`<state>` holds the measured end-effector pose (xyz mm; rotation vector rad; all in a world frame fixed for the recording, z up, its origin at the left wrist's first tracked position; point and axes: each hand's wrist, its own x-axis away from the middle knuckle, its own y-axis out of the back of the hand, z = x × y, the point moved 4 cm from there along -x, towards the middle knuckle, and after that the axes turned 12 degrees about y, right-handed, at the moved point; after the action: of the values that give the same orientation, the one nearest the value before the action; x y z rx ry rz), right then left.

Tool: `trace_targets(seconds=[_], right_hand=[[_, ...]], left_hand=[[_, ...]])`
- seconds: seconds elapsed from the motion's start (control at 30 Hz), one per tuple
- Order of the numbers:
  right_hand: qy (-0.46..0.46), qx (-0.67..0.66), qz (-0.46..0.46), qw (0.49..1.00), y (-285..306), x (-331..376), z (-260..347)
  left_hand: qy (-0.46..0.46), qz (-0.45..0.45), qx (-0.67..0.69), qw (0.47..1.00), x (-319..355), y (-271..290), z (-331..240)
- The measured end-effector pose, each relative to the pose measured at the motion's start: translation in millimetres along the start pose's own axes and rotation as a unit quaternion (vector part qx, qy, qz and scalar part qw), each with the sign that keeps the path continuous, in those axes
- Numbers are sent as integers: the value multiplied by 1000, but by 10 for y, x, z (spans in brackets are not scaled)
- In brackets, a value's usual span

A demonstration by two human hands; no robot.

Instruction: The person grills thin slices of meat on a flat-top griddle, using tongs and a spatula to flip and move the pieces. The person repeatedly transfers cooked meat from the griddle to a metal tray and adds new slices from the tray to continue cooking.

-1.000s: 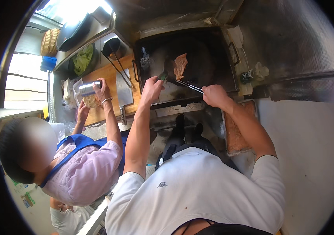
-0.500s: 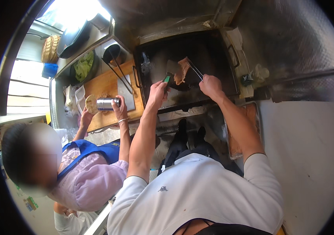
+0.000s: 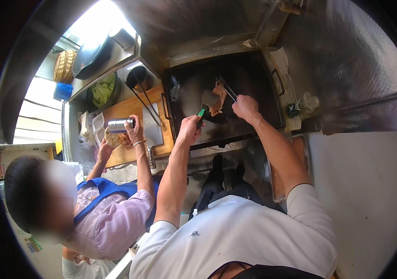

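On the wooden board [image 3: 128, 153] left of the griddle [image 3: 254, 111], a co-worker's hand [image 3: 135, 135] tips a steel shaker [image 3: 120, 124] over flatbread [image 3: 114, 139]. At the griddle's near edge, the left hand [image 3: 190, 130] is closed round a green-handled spatula [image 3: 206, 101], blade flat by the meat [image 3: 217, 95], mid-griddle. The right hand [image 3: 246, 108] is clenched on tongs [image 3: 228, 89] whose tips meet the meat's far side. Doing this well probably means sliding the blade fully under while the tongs steady it, wrists high off the hot plate.

A small dark-labelled clear bottle [image 3: 302, 105] stands right of the griddle [image 3: 254, 79].
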<state>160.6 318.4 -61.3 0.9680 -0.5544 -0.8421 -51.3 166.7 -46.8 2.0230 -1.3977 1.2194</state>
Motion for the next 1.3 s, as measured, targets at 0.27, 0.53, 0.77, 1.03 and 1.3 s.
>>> trace_targets(seconds=[0.27, 0.53, 0.77, 1.03, 1.3], right_hand=[[-1, -13, -12, 1000, 101, 140, 0], [-6, -20, -16, 1000, 110, 421, -23], [43, 8, -23, 999, 128, 218, -88], [137, 31, 47, 989, 246, 829, -22], [-1, -41, 49, 998, 13, 672, 49]], left_hand=[[-108, -18, -24, 994, -150, 1, 15], [-133, -29, -55, 989, -160, -28, -98], [-107, -41, -36, 993, -105, -12, -121], [-136, -65, -51, 987, 158, 289, 49], [-18, 3, -24, 1000, 147, 148, 97]])
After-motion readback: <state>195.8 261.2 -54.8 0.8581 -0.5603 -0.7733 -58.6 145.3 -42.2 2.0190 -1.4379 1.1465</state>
